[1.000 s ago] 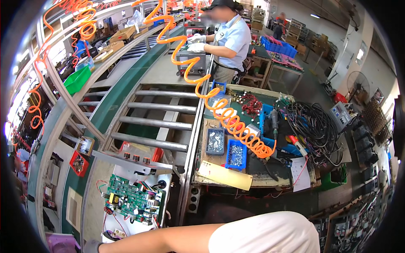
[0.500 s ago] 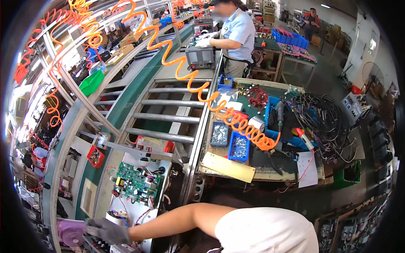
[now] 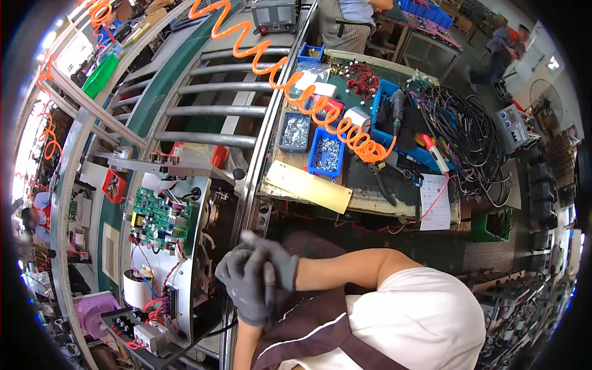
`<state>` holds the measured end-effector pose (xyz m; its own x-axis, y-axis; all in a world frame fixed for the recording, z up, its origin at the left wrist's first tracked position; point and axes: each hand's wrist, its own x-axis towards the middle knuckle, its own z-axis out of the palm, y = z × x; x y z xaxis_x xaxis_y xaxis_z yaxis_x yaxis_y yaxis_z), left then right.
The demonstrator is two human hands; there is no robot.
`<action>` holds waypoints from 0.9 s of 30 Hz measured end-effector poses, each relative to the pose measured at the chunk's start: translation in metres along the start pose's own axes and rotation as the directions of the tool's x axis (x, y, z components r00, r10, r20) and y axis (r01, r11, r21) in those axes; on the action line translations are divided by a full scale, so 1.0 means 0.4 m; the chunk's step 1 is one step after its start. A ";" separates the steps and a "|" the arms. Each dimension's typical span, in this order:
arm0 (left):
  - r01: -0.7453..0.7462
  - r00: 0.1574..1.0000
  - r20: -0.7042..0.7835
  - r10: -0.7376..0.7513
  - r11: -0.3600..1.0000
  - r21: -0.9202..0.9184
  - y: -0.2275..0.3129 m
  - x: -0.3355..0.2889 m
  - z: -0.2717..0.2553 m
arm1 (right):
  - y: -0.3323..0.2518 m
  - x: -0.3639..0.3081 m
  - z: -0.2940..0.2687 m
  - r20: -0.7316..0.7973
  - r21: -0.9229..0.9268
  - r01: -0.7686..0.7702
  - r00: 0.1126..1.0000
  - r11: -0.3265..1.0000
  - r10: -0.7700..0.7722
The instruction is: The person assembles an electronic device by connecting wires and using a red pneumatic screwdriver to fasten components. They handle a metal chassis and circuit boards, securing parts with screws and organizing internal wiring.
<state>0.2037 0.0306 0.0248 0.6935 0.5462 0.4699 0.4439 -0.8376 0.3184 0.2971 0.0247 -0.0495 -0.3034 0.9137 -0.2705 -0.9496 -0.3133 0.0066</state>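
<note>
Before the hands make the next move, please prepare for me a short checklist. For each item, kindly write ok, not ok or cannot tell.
1. Left hand and right hand both gloved: ok, both covered in grey.
2. Hands apart from each other: not ok, they are touching.
3. Hands clear of the green circuit board: ok, they are to its right.
4. Board firmly fastened: cannot tell, too small to judge.
5. Grey power tool out of the hands: ok, it is well away from both.
6. Small metal parts available: ok, a blue tray holds many.
</note>
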 end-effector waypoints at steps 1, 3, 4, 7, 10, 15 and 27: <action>-0.034 0.999 0.013 0.033 0.998 0.051 0.007 -0.005 -0.018 | -0.034 -0.033 0.043 -0.329 -0.132 0.046 0.940 0.990 -0.087; 0.054 0.986 -0.162 -0.026 0.983 0.174 -0.005 -0.046 -0.071 | -0.114 -0.052 0.050 -0.322 -0.600 0.217 0.815 0.770 -0.481; 0.136 0.964 -0.252 -0.088 0.974 0.182 -0.025 -0.074 -0.104 | -0.173 -0.058 0.035 -0.242 -0.782 0.288 0.677 0.553 -0.695; 0.365 0.762 -0.617 -0.198 0.917 0.158 -0.102 -0.177 -0.251 | -0.347 -0.090 -0.016 0.456 -0.874 0.248 0.123 -0.418 -0.881; 0.662 0.662 -0.729 -0.175 0.593 0.459 -0.139 -0.245 -0.389 | -0.545 -0.114 -0.119 0.808 -0.491 -0.364 0.149 -0.791 -0.570; 0.771 0.600 -0.696 -0.394 0.519 0.369 -0.207 -0.319 -0.468 | -0.550 -0.048 -0.095 0.706 -0.326 -0.471 0.455 -0.820 -0.542; 0.888 0.450 -0.641 -0.621 0.390 0.245 -0.222 -0.236 -0.478 | -0.325 0.233 0.585 0.854 -0.430 0.595 0.512 -0.679 -0.092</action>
<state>-0.0095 0.0558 0.1096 -0.3277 0.7741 0.5416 0.9277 0.1551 0.3396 0.3740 0.2113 0.1497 -0.1346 0.7175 0.6834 0.4984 0.6451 -0.5792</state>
